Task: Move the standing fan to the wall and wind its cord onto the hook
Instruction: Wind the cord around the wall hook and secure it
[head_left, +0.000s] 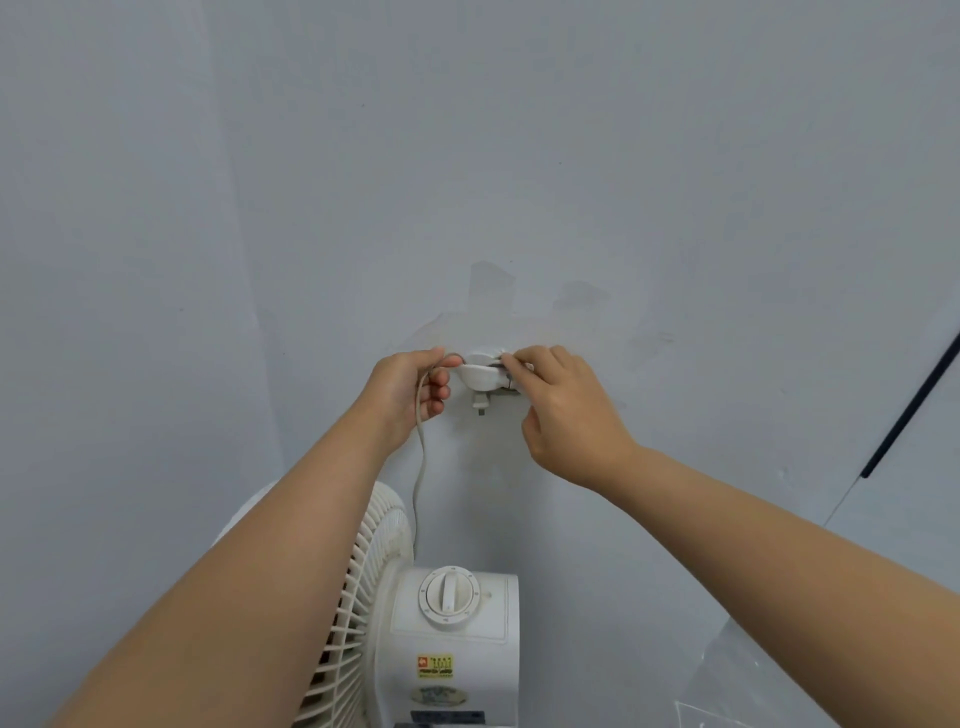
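The white standing fan (452, 629) stands against the pale wall, its motor housing and round dial facing up at me and its grille to the left. A white round hook (480, 371) sticks to the wall above it, with loops of cord around it and the plug (480, 405) hanging just below. The grey-white cord (418, 467) runs from behind the fan up into my left hand (413, 387), which pinches it left of the hook. On the right edge of the hook, the fingers of my right hand (566, 410) press the wound cord.
The pale wall (467, 182) fills most of the view, scuffed around the hook. A dark slanted bar (909, 405) crosses the far right edge. A transparent plastic sheet or cover (779, 691) lies low at the right beside the fan.
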